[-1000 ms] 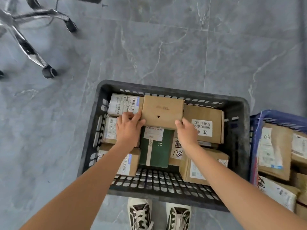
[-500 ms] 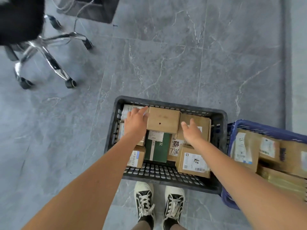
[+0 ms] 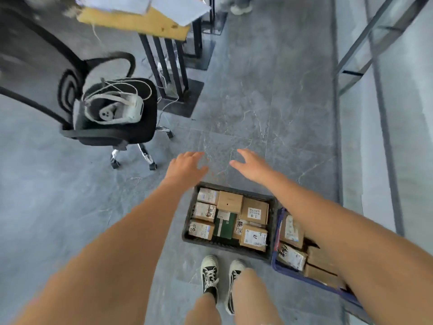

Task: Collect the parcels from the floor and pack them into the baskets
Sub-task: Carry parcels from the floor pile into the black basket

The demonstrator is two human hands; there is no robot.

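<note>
A black basket [image 3: 273, 221] stands on the grey floor in front of my feet, packed with several cardboard parcels, among them a plain brown box [image 3: 229, 202] and a dark green one [image 3: 225, 224]. Right beside it a blue basket [image 3: 276, 240] also holds parcels, partly hidden by my right arm. My left hand [image 3: 186, 168] and my right hand [image 3: 253, 167] hover high above the black basket's far edge. Both have relaxed, spread fingers and hold nothing.
A black office chair [image 3: 112, 118] carrying a white headset stands to the left. Behind it is a wooden table [image 3: 140, 22] on black legs. A metal rack frame [image 3: 365, 43] runs along the right. Another person's shoes [image 3: 241, 7] show at the top.
Both hands have let go of the brown box, which now rests in the black basket, and lifted up. The view has risen and tilted forward, showing more of the room.
</note>
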